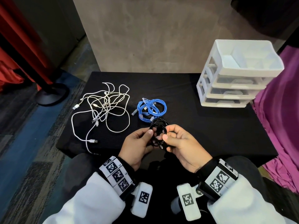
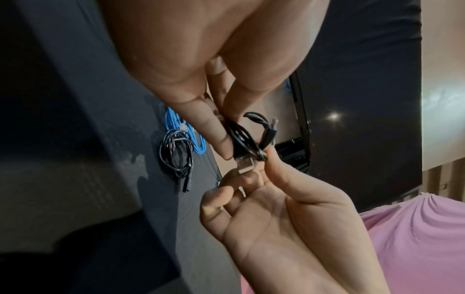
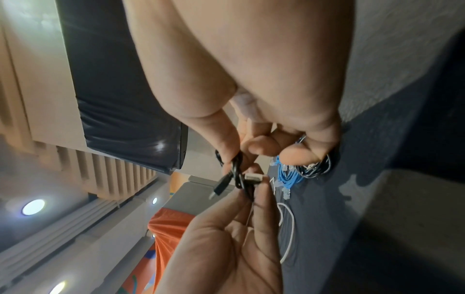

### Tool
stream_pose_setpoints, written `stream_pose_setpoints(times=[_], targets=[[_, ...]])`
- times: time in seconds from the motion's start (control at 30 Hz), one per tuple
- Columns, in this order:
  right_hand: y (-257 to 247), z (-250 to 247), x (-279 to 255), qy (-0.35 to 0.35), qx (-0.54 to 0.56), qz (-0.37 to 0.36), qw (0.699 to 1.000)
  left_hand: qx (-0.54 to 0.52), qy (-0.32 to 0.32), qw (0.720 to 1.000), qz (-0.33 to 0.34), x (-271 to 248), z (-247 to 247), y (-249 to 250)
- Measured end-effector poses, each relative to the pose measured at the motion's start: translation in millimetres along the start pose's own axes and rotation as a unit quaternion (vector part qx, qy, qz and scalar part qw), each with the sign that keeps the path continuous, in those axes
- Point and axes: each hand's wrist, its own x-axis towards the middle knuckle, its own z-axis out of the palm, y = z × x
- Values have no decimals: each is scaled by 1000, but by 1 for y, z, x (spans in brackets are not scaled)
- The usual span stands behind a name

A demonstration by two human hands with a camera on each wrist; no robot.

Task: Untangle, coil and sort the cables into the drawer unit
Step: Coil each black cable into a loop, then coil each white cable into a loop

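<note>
A short black cable (image 1: 156, 140) hangs between both hands above the front of the black table (image 1: 210, 126). My left hand (image 1: 151, 136) pinches its bundled loops (image 2: 241, 137) between thumb and fingers. My right hand (image 1: 166, 133) grips the same bundle from the right, fingers curled, beside its silver USB plug (image 2: 245, 165). The right wrist view shows the plug (image 3: 253, 177) and a second small connector (image 3: 218, 188) sticking out. Just behind the hands a coiled black cable (image 1: 159, 124) lies on the table. Coiled blue cables (image 1: 151, 109) sit further back. White cables (image 1: 103, 110) lie tangled at the left.
A white drawer unit (image 1: 234, 75) with three shut clear drawers and an open top tray stands at the table's back right. Purple cloth (image 1: 281, 118) hangs along the right edge. A red curtain and a round stand base (image 1: 51, 94) are on the floor, left.
</note>
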Motion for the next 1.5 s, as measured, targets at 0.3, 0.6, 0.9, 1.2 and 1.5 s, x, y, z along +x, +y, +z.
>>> stream_pose_setpoints(times=[0.3,0.6,0.9,1.2,1.5], targets=[[11,-11,7,21,-127,-43,991,18,22,1000,10,12,-12,4],[21,-38,40,123,-278,-44,952,150,124,980,24,58,-48,16],[21,-30,62,102,-434,-88,891,338,139,929,60,79,-52,13],[23,-4,55,68,-478,-192,854,482,281,800,220,33,-119,50],[31,48,68,-31,-482,-184,856,367,398,837,75,35,-202,69]])
